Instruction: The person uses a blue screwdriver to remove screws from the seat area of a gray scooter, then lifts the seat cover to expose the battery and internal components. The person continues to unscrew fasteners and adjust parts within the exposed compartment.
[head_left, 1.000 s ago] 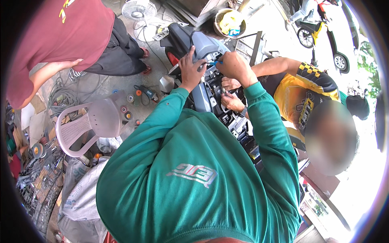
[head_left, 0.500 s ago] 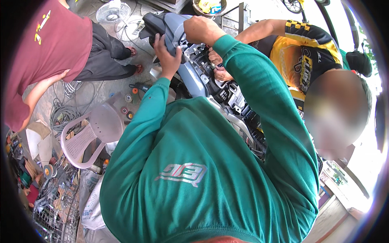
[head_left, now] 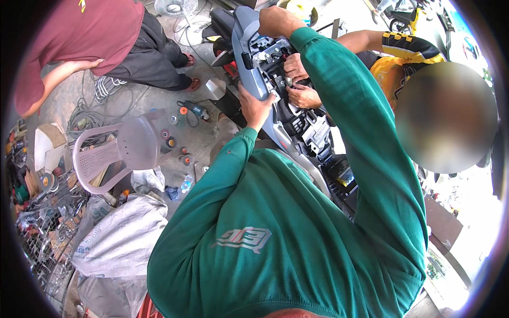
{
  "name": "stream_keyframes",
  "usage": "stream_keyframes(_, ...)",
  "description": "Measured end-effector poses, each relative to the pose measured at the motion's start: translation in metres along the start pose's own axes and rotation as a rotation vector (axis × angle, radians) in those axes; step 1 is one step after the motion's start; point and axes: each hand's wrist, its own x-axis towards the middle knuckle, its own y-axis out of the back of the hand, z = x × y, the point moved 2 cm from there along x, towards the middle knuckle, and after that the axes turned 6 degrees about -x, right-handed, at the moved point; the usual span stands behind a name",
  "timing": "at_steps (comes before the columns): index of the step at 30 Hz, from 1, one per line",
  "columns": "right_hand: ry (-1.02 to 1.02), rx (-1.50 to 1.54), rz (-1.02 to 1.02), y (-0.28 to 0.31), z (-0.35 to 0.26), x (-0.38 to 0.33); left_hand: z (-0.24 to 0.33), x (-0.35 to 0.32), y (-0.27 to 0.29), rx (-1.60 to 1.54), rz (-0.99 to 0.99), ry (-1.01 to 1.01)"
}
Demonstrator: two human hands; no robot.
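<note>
A motorcycle with its inner parts exposed stands before me, a grey-blue side panel (head_left: 245,53) along its left. My left hand (head_left: 255,108) grips that panel's edge near its middle, thumb on the inner side and fingertips partly hidden. At the far end, my right hand (head_left: 278,22) is curled over the panel's top, its fingers mostly hidden from me. Between my arms, the exposed frame parts (head_left: 275,53) show metal brackets and black plastic. A co-worker's two hands (head_left: 301,95) work there from the right, close together; what they hold is too small to tell.
A person in a maroon shirt (head_left: 90,37) stands at the left. Nearer are a plastic chair (head_left: 138,143), an angle grinder (head_left: 197,110), loose discs (head_left: 170,141), coiled cable (head_left: 85,119) and a white sack (head_left: 122,233). A fan (head_left: 176,6) stands at the back.
My left hand has slid nearer along the side panel and closed from spread fingers to a grip. My right hand stays at the far end. The whole view has shifted.
</note>
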Motion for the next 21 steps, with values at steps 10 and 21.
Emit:
stream_keyframes(10, -0.007, 0.086, -0.060, 0.014, -0.006, -0.001, 0.005, 0.003, 0.002, -0.063, 0.002, -0.040)
stream_keyframes(21, -0.090, 0.275, -0.080, 0.020, -0.009, -0.010, -0.014, 0.017, -0.014, -0.051, -0.029, 0.035)
